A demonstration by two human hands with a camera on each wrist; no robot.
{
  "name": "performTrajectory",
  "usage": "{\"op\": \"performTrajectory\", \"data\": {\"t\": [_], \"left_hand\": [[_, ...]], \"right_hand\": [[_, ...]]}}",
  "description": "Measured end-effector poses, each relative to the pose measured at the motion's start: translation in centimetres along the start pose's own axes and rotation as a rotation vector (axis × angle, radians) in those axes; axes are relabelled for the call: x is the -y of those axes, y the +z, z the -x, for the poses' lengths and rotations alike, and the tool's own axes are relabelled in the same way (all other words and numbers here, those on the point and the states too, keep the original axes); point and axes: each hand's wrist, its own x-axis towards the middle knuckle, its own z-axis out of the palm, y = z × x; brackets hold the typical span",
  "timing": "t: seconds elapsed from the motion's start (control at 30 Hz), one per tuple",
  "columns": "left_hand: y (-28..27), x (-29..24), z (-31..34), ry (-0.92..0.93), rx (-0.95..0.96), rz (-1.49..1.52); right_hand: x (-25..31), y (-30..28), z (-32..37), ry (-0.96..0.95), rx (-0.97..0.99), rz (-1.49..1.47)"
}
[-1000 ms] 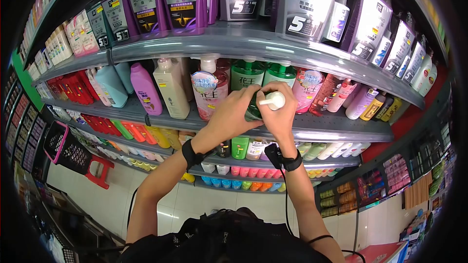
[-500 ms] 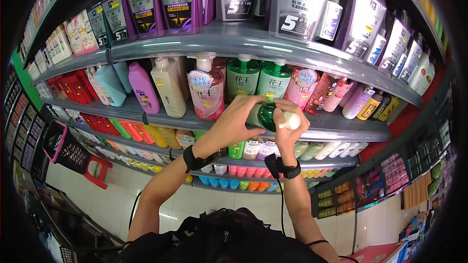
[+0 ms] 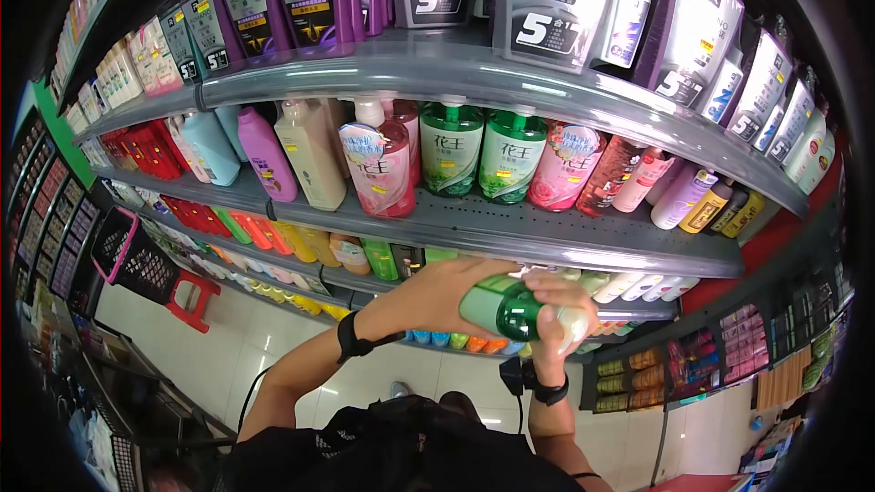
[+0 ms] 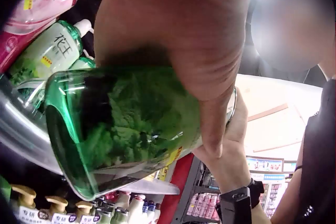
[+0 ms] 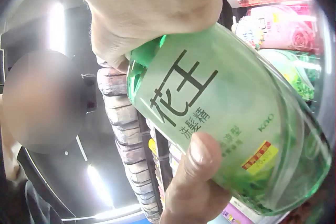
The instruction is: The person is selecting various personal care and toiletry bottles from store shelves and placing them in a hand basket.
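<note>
A green pump bottle [image 3: 497, 308] is held tilted in front of the shelf, its white pump [image 3: 572, 326] toward the right. The left hand [image 3: 447, 296] grips its body; in the left wrist view the left hand [image 4: 173, 29] lies over the clear green base end [image 4: 126, 124]. Around the neck and pump end curls the right hand [image 3: 561, 310]. The right wrist view shows the pale label [image 5: 210, 98] with a yellow price sticker [image 5: 260, 157], the right hand [image 5: 152, 14] at the neck and the left thumb [image 5: 202, 155] on the body.
Two green bottles [image 3: 451, 150] and a pink pump bottle [image 3: 378, 169] stand on the middle shelf [image 3: 583, 241]. Above them, large grey and purple bottles [image 3: 551, 5] line the upper shelf. A black basket [image 3: 141, 260] and red stool [image 3: 193, 301] are at left.
Both hands have moved down and away from the middle shelf with the green bottle, which has tipped from near upright to nearly lying. Two green bottles on the shelf have come into fuller view.
</note>
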Motion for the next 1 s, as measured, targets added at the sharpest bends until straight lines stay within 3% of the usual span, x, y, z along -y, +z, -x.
{"op": "performTrajectory", "data": {"t": [0.13, 0.33, 0.43, 0.6, 0.83, 1.0], "left_hand": [[3.2, 1.3, 2.2, -0.080, 0.043, 0.059], [7.6, 0.8, 5.8, -0.282, -0.202, 0.391], [7.9, 0.9, 8.2, -0.430, 0.026, 0.196], [7.8, 0.2, 11.8, -0.539, 0.024, 0.230], [6.2, 0.3, 19.0, -0.520, -0.099, 0.302], [2.2, 0.6, 29.1, -0.496, -0.189, 0.283]], "right_hand": [[-0.1, -1.7, 1.6, 0.076, 0.093, -0.052], [-1.3, -2.6, 4.4, 0.233, 0.189, -0.103], [-1.7, -1.8, 6.5, 0.394, 0.205, -0.167], [-1.4, 0.3, 9.3, 0.534, 0.238, -0.174], [0.1, 6.0, 12.6, 0.603, 0.296, -0.161], [2.6, 15.2, 17.1, 0.631, 0.349, -0.179]]}}
